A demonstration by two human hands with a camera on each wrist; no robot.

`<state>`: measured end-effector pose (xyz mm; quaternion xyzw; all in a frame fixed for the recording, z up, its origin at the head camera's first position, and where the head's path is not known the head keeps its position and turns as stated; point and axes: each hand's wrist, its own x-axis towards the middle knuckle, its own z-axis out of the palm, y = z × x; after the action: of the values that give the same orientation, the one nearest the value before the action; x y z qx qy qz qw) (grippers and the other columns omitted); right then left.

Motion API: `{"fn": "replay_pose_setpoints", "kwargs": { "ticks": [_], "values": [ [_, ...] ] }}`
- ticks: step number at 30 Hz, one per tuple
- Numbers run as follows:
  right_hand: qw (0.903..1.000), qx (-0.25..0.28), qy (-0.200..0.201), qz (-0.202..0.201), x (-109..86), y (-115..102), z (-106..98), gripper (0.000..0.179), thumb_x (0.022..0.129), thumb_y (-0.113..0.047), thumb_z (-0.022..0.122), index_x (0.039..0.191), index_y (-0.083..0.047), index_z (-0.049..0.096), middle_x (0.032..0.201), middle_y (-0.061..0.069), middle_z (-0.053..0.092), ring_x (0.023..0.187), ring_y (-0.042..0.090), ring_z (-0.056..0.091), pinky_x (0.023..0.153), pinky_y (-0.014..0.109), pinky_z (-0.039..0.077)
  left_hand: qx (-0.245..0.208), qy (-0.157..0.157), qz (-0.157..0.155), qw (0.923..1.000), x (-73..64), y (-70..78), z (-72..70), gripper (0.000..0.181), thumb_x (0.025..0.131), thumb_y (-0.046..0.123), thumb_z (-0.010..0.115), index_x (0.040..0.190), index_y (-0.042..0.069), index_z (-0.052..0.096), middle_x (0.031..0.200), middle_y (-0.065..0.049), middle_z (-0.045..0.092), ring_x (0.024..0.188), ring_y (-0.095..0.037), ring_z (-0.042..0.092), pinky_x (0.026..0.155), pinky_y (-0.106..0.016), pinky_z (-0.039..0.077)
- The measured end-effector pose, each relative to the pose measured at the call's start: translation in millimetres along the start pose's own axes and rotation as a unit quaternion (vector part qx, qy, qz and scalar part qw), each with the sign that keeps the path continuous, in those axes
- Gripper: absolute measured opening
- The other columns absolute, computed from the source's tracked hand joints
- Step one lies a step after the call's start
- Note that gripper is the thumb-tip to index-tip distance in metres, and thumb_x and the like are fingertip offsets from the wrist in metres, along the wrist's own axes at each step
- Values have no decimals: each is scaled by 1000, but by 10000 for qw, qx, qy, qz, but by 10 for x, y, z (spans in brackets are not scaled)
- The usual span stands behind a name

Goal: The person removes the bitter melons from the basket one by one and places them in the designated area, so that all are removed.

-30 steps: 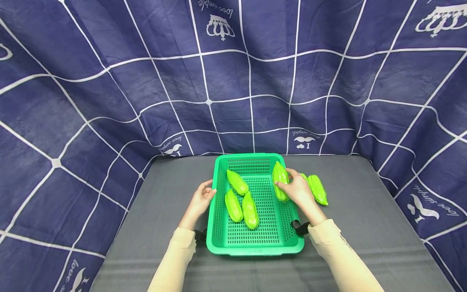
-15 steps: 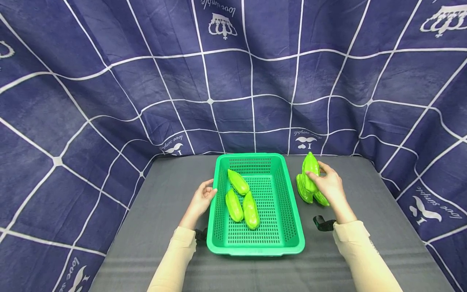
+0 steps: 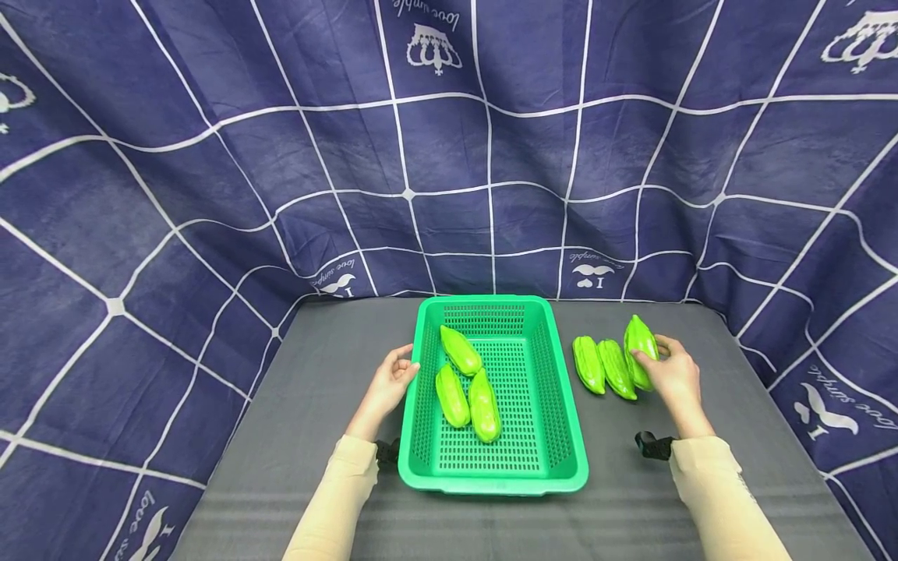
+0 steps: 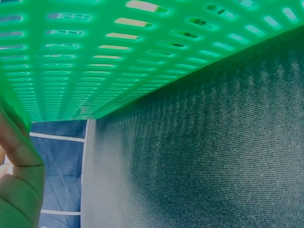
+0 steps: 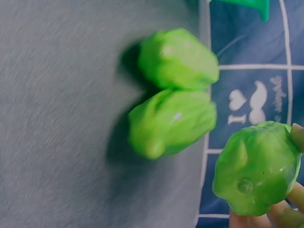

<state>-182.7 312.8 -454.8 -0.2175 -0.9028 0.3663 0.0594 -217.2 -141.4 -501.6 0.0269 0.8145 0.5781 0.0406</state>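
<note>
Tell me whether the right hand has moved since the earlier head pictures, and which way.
Yes. Judged against the green basket in the head view, the right hand has moved rightward, from over the basket's right side to well outside it.

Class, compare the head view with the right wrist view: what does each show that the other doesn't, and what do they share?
Only the head view: the left hand at the side of the green basket, three green vegetables inside it, and both pale sleeves.

Only the right wrist view: a small round mark on the held vegetable's end.

Both: the right hand holding that vegetable, two more on the grey surface, the blue curtain, and at least part of the basket.
</note>
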Motion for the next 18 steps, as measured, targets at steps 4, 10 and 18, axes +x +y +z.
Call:
{"fn": "replay_pose_setpoints", "kwargs": {
  "ticks": [4, 10, 18],
  "values": [
    [9999, -99, 56, 105, 25, 114, -13, 64, 97, -32, 59, 146, 4, 40, 140, 30, 48, 126, 49, 45, 102, 57, 36, -32, -18, -7, 10000, -6, 21, 0, 51, 101, 13, 57, 148, 1, 40, 99, -13, 61, 76, -12, 52, 73, -30, 42],
    [9992, -348, 142, 129, 43, 277, 37, 59, 97, -24, 58, 143, 8, 40, 139, 35, 45, 126, 53, 42, 104, 58, 35, -29, -9, 17, 10000, -13, 14, 4, 52, 101, 13, 57, 148, 0, 39, 98, -14, 61, 77, -12, 53, 73, -29, 42],
    [9977, -682, -33, 43, 55, 404, 126, 57, 95, -21, 57, 140, 8, 41, 139, 38, 43, 124, 58, 41, 104, 61, 34, 28, -8, 16, 10000, -5, -2, 1, 52, 101, 13, 57, 148, -1, 39, 99, -16, 61, 75, -10, 51, 71, -28, 42]
  ]
}}
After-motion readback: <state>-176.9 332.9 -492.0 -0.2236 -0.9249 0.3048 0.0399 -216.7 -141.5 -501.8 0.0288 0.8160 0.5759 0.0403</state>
